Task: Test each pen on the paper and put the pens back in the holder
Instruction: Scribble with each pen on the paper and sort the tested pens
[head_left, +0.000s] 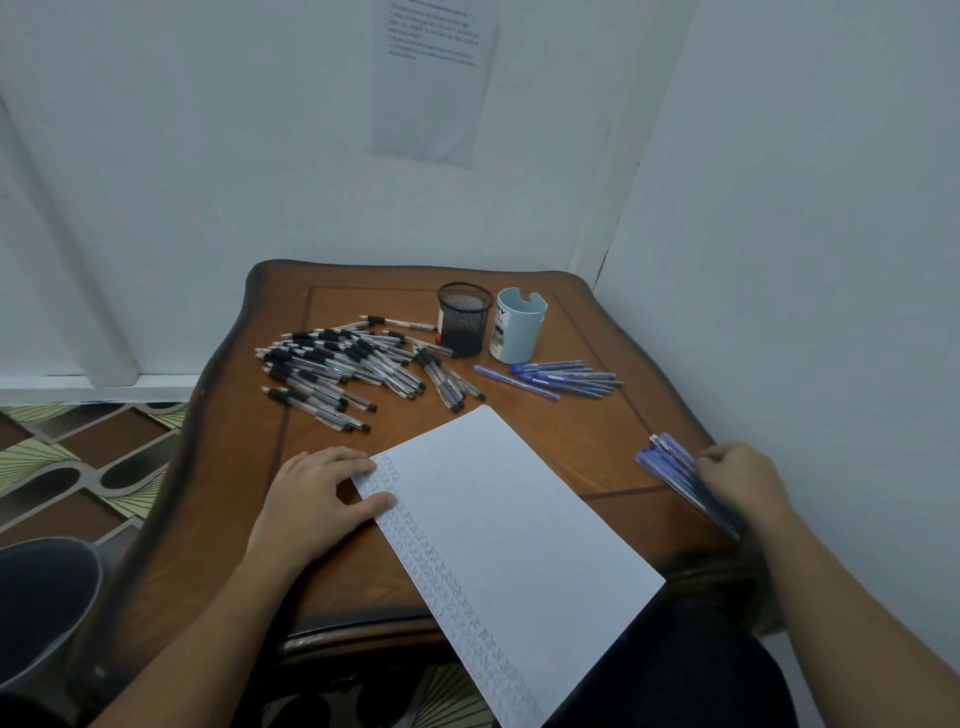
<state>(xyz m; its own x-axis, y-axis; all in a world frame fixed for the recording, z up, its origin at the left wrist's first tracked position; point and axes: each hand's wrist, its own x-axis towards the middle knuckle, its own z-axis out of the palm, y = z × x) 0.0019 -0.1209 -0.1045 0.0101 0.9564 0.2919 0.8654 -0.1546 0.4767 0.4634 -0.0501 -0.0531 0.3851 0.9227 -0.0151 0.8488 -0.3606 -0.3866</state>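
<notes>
I see left hand (317, 499) flat, fingers relaxed, pressing the paper (509, 545); right hand (737, 483), right of paper, curled around blue pens (670, 462).

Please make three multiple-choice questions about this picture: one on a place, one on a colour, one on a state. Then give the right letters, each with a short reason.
1. Where does the pile of black pens lie?
A. left of the mesh holder
B. inside the light blue cup
C. on the floor

2. What colour is the bundle of pens in the right hand?
A. red
B. blue
C. green

3. What does the left hand do?
A. writes with a pen
B. rests on the edge of the paper
C. lifts the mesh holder

Answers:
1 A: the pile is spread on the table, left of the mesh holder.
2 B: the barrels under the curled fingers are blue.
3 B: its fingers and thumb lie on the paper and hold no pen.
</notes>
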